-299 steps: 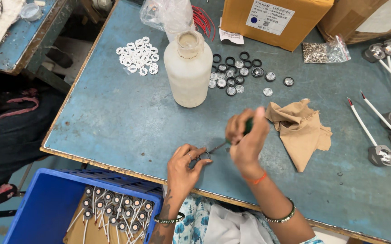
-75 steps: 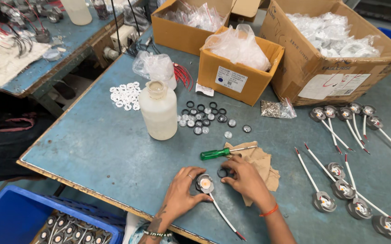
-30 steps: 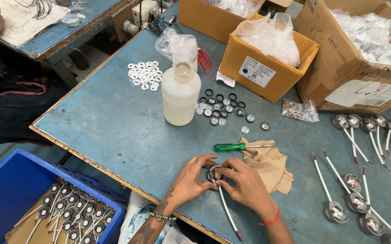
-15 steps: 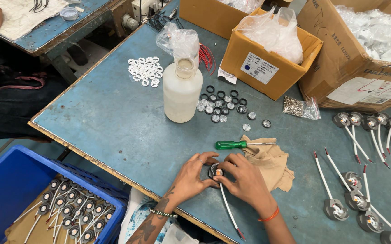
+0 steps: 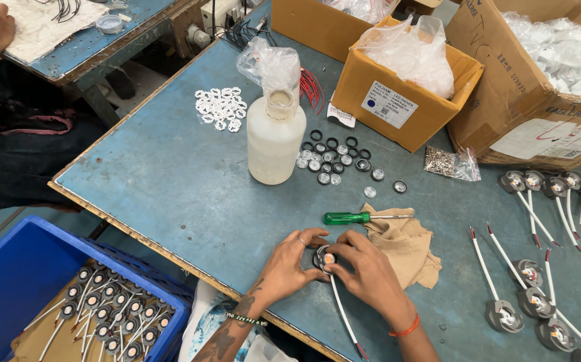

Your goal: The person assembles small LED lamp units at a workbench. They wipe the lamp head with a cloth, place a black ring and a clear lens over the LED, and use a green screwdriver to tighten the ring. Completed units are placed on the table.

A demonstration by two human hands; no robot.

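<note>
Assembly workshop, blue metal workbench [image 5: 170,181], cardboard parts boxes [image 5: 398,94], screwdriver [image 5: 347,217]

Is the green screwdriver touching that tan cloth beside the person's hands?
Touching. In the head view, the green screwdriver lies on the table with its metal shaft across the top edge of the tan cloth; no gap shows between them.

— What are the hands doing?
— The left hand [image 5: 289,263] and right hand [image 5: 365,269] close together around a small round lamp part [image 5: 325,258] on the blue surface [image 5: 170,181]; its white wire [image 5: 343,315] trails toward the near edge.
— And nearby?
— A green-handled screwdriver [image 5: 361,217] lies just beyond, beside a tan cloth [image 5: 408,245]. Farther back stands a white plastic bottle [image 5: 276,137], with small rings [image 5: 334,159] beside it.
</note>
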